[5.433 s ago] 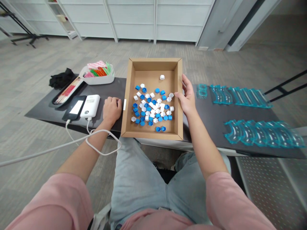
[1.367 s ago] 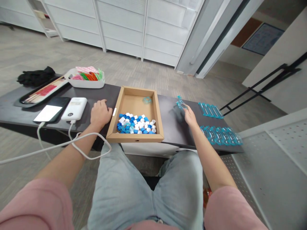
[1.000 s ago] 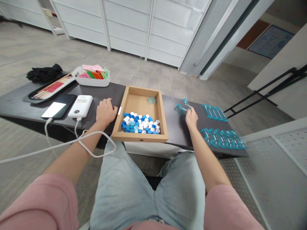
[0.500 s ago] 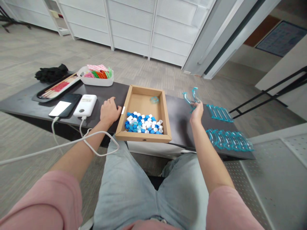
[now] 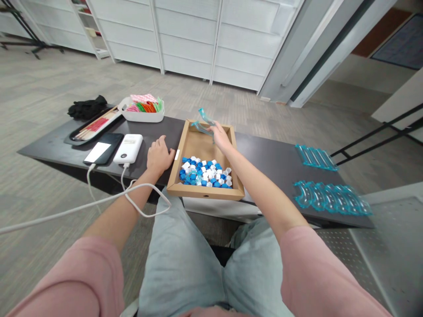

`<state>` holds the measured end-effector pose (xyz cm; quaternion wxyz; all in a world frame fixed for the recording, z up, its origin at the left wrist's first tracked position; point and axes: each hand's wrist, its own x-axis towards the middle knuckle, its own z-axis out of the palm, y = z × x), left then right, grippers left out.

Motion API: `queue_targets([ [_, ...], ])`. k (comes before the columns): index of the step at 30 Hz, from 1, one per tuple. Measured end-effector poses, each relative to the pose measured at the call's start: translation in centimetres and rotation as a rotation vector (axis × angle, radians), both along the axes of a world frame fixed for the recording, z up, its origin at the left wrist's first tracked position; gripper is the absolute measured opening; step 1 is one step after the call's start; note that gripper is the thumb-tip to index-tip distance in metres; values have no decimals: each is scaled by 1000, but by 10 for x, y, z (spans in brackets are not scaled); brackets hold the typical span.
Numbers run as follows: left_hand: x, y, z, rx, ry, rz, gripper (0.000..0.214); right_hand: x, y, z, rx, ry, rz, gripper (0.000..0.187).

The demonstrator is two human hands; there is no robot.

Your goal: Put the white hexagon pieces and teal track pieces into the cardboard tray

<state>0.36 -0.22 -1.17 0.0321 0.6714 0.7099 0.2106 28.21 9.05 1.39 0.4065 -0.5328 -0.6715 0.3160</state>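
A shallow cardboard tray [image 5: 173,174] sits on the dark table [image 5: 264,154] in front of me, with several small blue and white pieces [image 5: 206,172] heaped at its near end. My right hand [image 5: 220,135] is over the tray's far end, holding clear teal curved pieces [image 5: 203,121] above the rim. My left hand [image 5: 159,154] rests flat on the table against the tray's left wall, holding nothing.
Two rows of teal curved pieces [image 5: 330,196] lie at the table's right end. A phone [image 5: 101,148] and a white power bank [image 5: 128,148] with cables lie to the left. Behind them are a dark tray of sticks [image 5: 90,127], a white bin [image 5: 143,110] and black cloth [image 5: 86,107].
My right hand picked teal curved pieces off the table at the right and carried them left over the tray's far end. The left hand stayed beside the tray.
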Motion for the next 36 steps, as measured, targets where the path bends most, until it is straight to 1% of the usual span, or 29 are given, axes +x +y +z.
queue_targets([
  [2,0,0,1,-13,2,-2,74,-7,0,2,-75,96,-46,45],
  [4,1,-1,2,-24,3,-4,74,-10,-2,6,-105,134,-76,45],
  [6,2,-1,3,-23,2,-6,74,-6,-7,11,-96,115,-95,45],
  [9,3,-2,4,-13,-1,-2,73,15,-24,20,-20,11,-94,45],
  [12,2,-1,4,-29,2,-2,72,46,-61,26,22,-176,-42,46],
  [16,1,0,3,-28,-8,-4,72,80,-131,29,-39,-419,29,46],
  [19,1,-1,4,-20,-5,10,73,96,-178,31,-47,-479,90,54],
  [21,1,-2,6,-27,6,8,73,110,-201,33,-25,-493,72,55],
  [23,1,-2,8,-43,28,-11,74,132,-220,35,-17,-532,-8,53],
  [25,1,-2,11,-62,57,-2,76,166,-238,32,-23,-599,-136,52],
  [28,3,1,15,-92,86,42,81,227,-267,17,-28,-711,-438,58],
  [30,5,1,17,-117,105,60,83,265,-287,3,-57,-762,-660,69],
  [31,7,0,19,-126,108,72,85,281,-296,-5,-85,-774,-744,73],
  [33,9,-3,22,-137,100,84,88,301,-311,-21,-144,-778,-826,76],
  [36,12,-10,27,-157,69,89,92,306,-322,-40,-204,-749,-806,68],
])
